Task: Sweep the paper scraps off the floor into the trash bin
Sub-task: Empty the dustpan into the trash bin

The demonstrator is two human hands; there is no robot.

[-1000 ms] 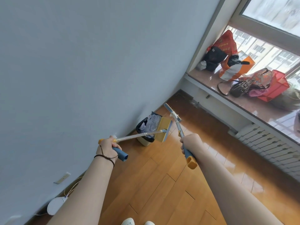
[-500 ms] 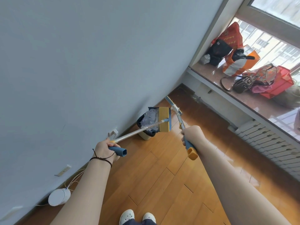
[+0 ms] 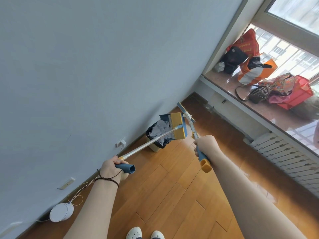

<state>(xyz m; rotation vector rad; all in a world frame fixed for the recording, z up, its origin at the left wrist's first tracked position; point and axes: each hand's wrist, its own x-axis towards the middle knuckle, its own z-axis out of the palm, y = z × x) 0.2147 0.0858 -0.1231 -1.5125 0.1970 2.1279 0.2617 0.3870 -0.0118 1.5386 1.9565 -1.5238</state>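
A small trash bin (image 3: 154, 147) with a black liner stands by the wall, with crumpled paper scraps (image 3: 159, 128) heaped at its mouth. My left hand (image 3: 111, 167) grips the blue end of a long-handled dustpan (image 3: 176, 125), whose yellow and blue pan is tipped over the bin. My right hand (image 3: 206, 147) grips the handle of the broom (image 3: 185, 112). The broom's head hangs just beyond the pan, to its right.
A grey wall runs along the left, with sockets (image 3: 120, 143) low on it. A white round device (image 3: 60, 212) with a cord lies at the wall's foot. A radiator (image 3: 286, 153) and a ledge with bags (image 3: 269, 80) are on the right. My shoes (image 3: 144, 232) show at the bottom.
The dustpan has swung further over the bin and tilted more. My left hand has lowered and drawn back. The view has tipped downward, so my shoes show.
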